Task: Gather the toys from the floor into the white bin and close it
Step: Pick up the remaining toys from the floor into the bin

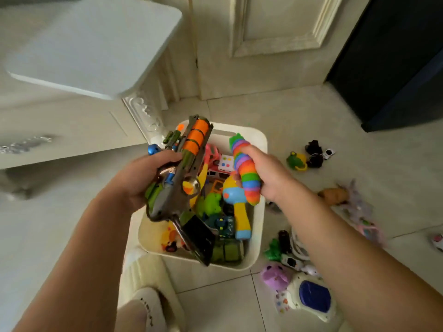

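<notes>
Upper left: a white board [96, 44] w/ rounded corners, blurred; couldn't tell if it was a lid. The L hand [141, 178] gripped a toy gun [184, 168], fingers [167, 157] curled round its mid body by the trigger. The orange barrel pointed away and the black butt end hung low over the bin's left half. Below that, a foot in a pale slipper [148, 305] stood just beside the bin's near-left corner.

Centre: the white bin [260, 144] stood on the tiled floor [335, 116], open on top & well filled:
- yellow duck [169, 236], near-left corner
- pink car [212, 154] at the far side, w/ a dotted white block [226, 161] just beside it
- green frog [212, 202] approx mid-bin
- teal toy [223, 225], then a green box toy [226, 250] by the near wall
- yellow-and-blue hammer [237, 207] along the right side

The R hand [266, 173] held a rainbow caterpillar [244, 168] above the bin's right side. Its fingers [247, 150] were wrapped round the body, green head end up.

On the floor right of the bin, far group: a green-and-yellow toy [296, 161], black toys [314, 152] and a small white car [329, 153]. Near group: a green figure [273, 250], a toy phone [291, 261], a purple plush [275, 276] and a white toy w/ blue screen [311, 298]. Further right: a brown toy [333, 194] & a lilac plush [357, 202], both blurred.
</notes>
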`<state>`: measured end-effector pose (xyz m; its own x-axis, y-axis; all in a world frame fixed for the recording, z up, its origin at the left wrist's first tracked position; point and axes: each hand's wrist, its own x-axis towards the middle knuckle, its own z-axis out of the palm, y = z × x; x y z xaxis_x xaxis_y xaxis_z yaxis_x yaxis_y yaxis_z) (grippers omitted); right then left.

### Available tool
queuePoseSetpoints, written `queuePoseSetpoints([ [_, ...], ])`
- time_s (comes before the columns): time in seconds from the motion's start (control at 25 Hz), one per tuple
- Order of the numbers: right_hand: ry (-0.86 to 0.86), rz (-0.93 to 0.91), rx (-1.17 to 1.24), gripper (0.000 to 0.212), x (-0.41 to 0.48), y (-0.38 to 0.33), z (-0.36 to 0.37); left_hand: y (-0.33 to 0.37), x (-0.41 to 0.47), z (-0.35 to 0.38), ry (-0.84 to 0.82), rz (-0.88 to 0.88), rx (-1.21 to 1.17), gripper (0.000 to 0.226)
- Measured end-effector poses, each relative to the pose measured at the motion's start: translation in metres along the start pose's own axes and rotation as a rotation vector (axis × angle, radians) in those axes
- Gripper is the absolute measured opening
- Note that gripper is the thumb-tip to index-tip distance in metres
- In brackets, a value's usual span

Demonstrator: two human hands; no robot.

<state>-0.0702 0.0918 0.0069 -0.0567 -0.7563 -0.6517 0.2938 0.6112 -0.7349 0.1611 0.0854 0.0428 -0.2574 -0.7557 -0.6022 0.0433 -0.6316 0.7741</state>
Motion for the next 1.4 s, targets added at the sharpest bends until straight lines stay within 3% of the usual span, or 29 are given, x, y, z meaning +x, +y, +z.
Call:
queuePoseSetpoints([
  [0.08,0.041,0.148,0.015,0.017,0.022,0.028,0.032,-0.011,0.001,-0.027,0.128,-0.026,0.056,0.035],
  [0.16,0.122,0.173,0.038,0.016,0.05,0.053,0.051,-0.02,0.003,-0.042,0.19,-0.03,0.073,0.037],
  [0.32,0.178,0.104,-0.191,0.046,0.082,0.075,0.074,-0.027,0.008,-0.058,0.219,-0.008,0.082,0.034],
  [0.52,0.258,-0.071,-0.855,0.058,0.1,0.101,0.076,-0.026,0.012,-0.061,0.232,-0.003,0.108,0.032],
  [0.68,0.163,-0.299,-1.007,0.063,0.109,0.118,0.079,-0.028,0.013,-0.054,0.212,0.023,0.158,0.024],
  [0.84,0.042,-0.318,-1.564,0.063,0.114,0.11,0.07,-0.032,0.02,-0.049,0.254,0.035,0.248,0.019],
  [0.92,0.026,-0.302,-1.426,0.057,0.099,0.082,0.073,-0.033,0.024,-0.045,0.253,0.041,0.302,0.028],
  [1.0,-0.022,-0.309,-0.934,0.054,0.077,0.06,0.069,-0.034,0.029,-0.04,0.239,0.056,0.34,0.034],
  [1.08,-0.277,-0.077,-0.563,0.054,0.052,0.049,0.072,-0.034,0.034,-0.034,0.278,0.088,0.376,0.033],
  [1.16,-0.468,0.055,-0.515,0.046,0.037,0.06,0.071,-0.034,0.039,-0.025,0.369,0.138,0.444,0.035],
  [1.28,-0.412,0.007,-0.506,0.048,0.032,0.082,0.063,-0.039,0.041,-0.018,0.437,0.122,0.601,0.052],
  [1.4,-0.416,0.055,-0.619,0.059,0.032,0.087,0.047,-0.048,0.034,-0.018,0.348,-0.009,0.821,0.061],
])
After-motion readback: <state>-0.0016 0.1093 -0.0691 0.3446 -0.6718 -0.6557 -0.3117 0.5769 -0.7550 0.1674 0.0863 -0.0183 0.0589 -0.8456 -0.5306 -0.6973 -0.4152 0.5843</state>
